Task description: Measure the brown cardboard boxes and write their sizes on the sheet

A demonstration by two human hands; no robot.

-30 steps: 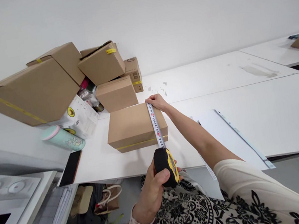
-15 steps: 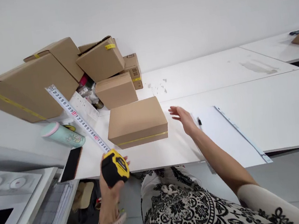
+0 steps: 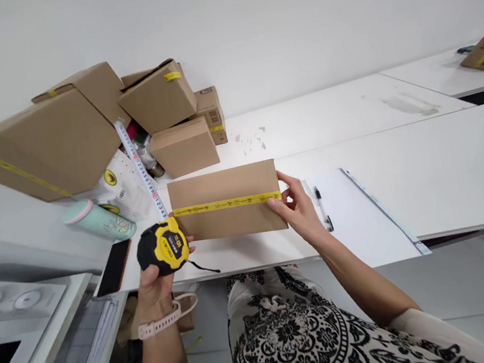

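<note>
My left hand (image 3: 156,277) is closed around a yellow and black tape measure (image 3: 163,246). Its white blade (image 3: 144,174) sticks out away from me, past the left end of a brown cardboard box (image 3: 230,222). The left fingertips reach close to the box's lower left corner; whether they touch it I cannot tell. My right hand (image 3: 297,207) grips the box's right end, thumb on the near face and fingers behind. A strip of yellow tape runs across the face turned to me.
Several cardboard boxes (image 3: 48,145) are stacked at the back left. A mint tumbler (image 3: 101,219) lies by a dark phone (image 3: 114,265). To the right are white paper (image 3: 359,219) and a pen (image 3: 318,195) on a notebook. The table's front edge runs before me.
My right hand has moved left and taken hold of the box. The box has tipped so its taped side faces me. The tape measure has shifted left and turned, its blade now steeper.
</note>
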